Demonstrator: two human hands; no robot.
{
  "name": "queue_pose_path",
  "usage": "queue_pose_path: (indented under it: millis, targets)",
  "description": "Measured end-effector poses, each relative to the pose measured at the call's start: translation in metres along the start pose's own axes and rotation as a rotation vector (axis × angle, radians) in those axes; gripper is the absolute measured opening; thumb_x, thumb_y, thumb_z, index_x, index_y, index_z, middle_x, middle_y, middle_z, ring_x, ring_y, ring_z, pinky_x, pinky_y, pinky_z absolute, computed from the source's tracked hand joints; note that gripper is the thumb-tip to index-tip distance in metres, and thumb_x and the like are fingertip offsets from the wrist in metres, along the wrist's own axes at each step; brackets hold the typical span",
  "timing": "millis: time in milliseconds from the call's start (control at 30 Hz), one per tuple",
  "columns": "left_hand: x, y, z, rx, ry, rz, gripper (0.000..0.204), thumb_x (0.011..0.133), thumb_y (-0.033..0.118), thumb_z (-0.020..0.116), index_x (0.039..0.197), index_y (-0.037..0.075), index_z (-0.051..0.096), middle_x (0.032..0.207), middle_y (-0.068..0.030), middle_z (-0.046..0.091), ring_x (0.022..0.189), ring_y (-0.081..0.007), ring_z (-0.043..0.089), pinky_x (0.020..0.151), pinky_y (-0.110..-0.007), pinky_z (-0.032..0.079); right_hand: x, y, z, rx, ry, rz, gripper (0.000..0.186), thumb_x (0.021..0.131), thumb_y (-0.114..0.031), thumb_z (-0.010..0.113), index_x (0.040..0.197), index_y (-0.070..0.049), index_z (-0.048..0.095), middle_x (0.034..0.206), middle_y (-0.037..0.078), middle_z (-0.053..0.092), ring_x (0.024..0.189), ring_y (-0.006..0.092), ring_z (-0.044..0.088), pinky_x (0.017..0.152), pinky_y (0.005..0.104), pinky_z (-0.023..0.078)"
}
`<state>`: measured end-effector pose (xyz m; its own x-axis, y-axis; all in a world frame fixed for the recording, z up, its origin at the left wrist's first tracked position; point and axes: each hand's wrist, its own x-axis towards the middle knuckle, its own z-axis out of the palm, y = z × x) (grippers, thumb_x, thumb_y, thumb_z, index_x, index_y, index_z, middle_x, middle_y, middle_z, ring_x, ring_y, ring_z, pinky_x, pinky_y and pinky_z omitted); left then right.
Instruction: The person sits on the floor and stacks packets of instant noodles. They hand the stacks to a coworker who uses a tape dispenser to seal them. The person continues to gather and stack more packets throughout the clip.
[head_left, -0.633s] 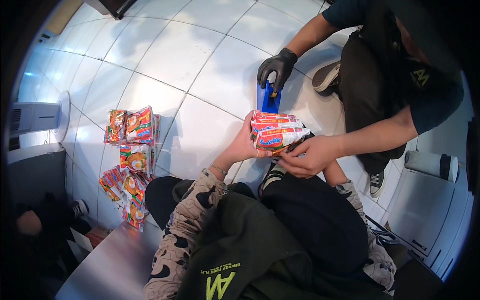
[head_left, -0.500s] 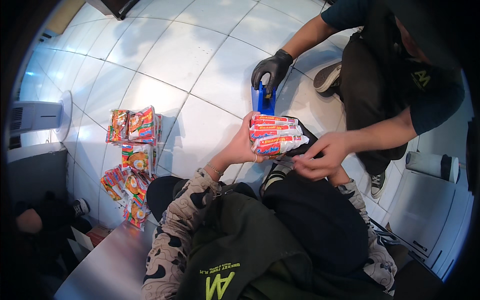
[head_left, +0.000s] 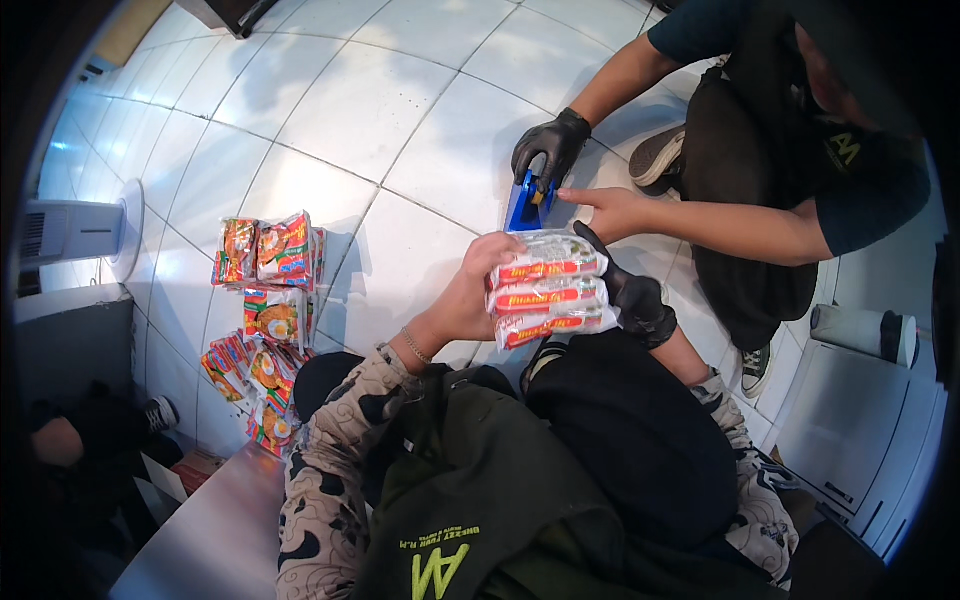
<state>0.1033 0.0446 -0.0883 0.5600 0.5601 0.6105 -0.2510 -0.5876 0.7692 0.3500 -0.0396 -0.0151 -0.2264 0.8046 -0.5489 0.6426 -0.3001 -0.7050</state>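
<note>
We hold the packet stack (head_left: pixel 550 296) between our left fingers (head_left: pixel 500 247) and gloved right fingers (head_left: pixel 640 300); uneven squeezing could make it slide apart between them.

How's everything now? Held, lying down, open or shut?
Noodle packets: held together
Left hand: bare, gripping packets
Right hand: gloved, gripping packets
Blue tape dispenser: under co-worker's gloved hand
Co-worker's bare hand: beside dispenser
Packet piles: lying on floor
White cabinet: looks shut
</note>
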Motion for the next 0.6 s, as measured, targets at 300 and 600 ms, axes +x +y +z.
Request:
queue_pose_path:
  millis: [300,600]
  targets:
    - [0.001,0.025,-0.014,0.236,-0.43,0.341,0.04,0.076,0.021,0.078,0.109,0.018,0.055,0.135,-0.0045,0.052,0.128,-0.0346,0.048,0.093,-0.056,0.043,-0.011,0.004,0.016,1.347,-0.255,0.167,0.061,0.099,-0.026,0.056,0.149,0.0,0.032,0.142,0.014,0.051,0.129,0.0218,0.052,0.108,0.0347,0.043]
    - [-0.049,0.03,0.004,0.014,-0.086,-0.533,0.108,0.071,0.022,0.085,0.152,0.01,0.014,0.154,-0.0247,0.027,0.14,-0.0429,0.034,0.113,-0.059,0.028,-0.017,-0.022,0.011,1.164,-0.112,0.005,0.073,0.089,-0.017,0.067,0.15,0.001,0.03,0.146,0.015,0.046,0.133,0.0248,0.048,0.109,0.0376,0.041]
